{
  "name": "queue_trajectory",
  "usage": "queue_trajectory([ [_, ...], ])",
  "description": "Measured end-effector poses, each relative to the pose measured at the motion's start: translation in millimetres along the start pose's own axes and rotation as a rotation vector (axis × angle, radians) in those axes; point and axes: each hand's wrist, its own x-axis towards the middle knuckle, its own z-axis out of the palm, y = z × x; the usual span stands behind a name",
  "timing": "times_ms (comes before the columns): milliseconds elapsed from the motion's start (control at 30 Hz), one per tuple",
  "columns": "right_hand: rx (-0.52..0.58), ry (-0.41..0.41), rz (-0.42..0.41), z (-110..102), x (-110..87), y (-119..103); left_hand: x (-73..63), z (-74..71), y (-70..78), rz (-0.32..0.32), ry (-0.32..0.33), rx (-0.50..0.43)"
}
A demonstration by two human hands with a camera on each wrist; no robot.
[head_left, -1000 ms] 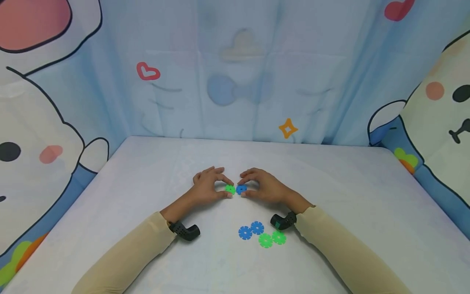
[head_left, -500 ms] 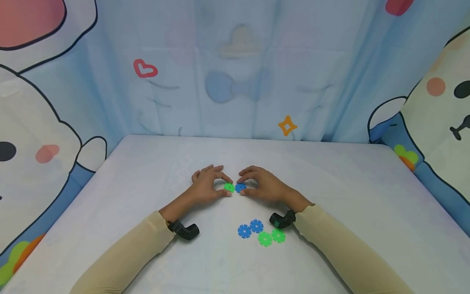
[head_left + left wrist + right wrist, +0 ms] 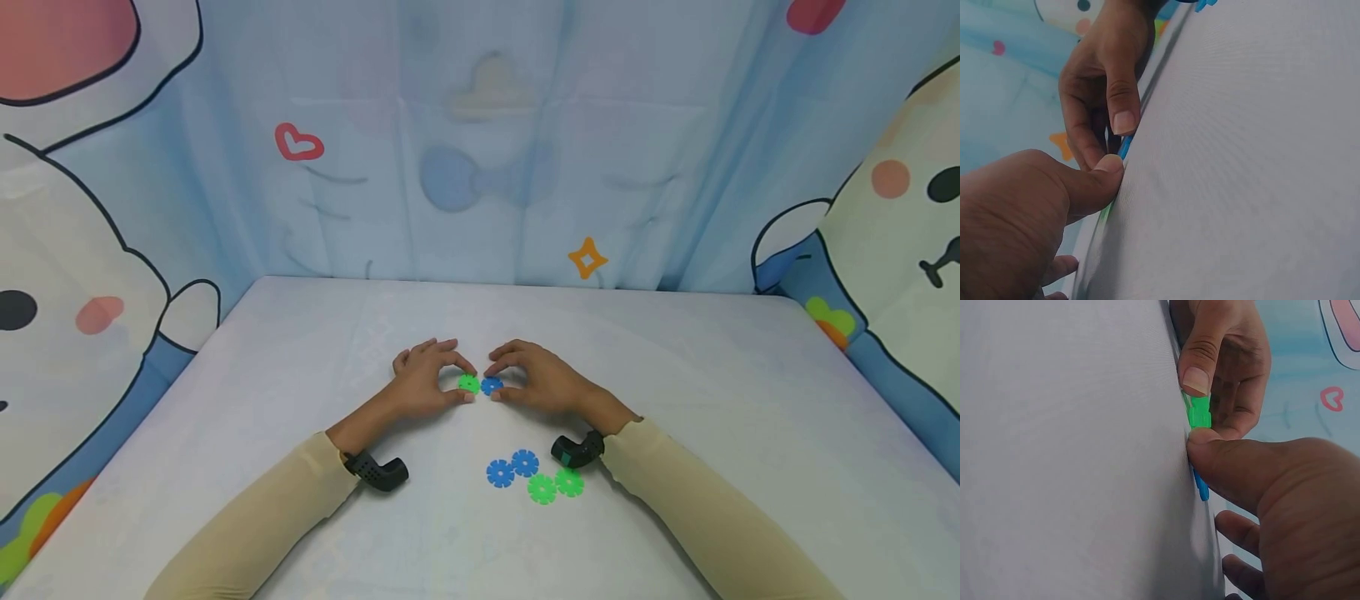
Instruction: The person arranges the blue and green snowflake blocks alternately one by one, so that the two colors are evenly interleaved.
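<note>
Near the middle of the table, my left hand (image 3: pixel 426 382) pinches a green notched disc (image 3: pixel 468 383) between thumb and index finger. Facing it, my right hand (image 3: pixel 546 382) holds a blue notched disc (image 3: pixel 492 386) the same way. The two discs lie side by side, edges very close, low over the white cloth. In the right wrist view, the green disc (image 3: pixel 1200 414) shows beyond my right thumb, and part of the blue disc (image 3: pixel 1202 486) shows below it. In the left wrist view, only a sliver of the blue disc (image 3: pixel 1125 147) shows between the thumbs.
Two loose blue discs (image 3: pixel 500 473) and two green discs (image 3: pixel 542 489) lie on the white tablecloth (image 3: pixel 420 533), nearer the front, by the right wrist's black band (image 3: pixel 577 451). Another black band (image 3: pixel 378 472) is on the left wrist. A printed curtain (image 3: pixel 360 225) hangs behind the table.
Both hands keep their pinch on the green and blue discs, with hardly any movement. The whole head view shifts slightly; the loose discs stay in place.
</note>
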Motion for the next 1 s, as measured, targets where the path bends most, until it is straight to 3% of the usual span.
queue_trajectory([
  [1000, -0.019, 0.012, -0.040, 1.8, 2.5, 4.4, -1.0, 0.8, 1.9, -0.006, 0.015, 0.004],
])
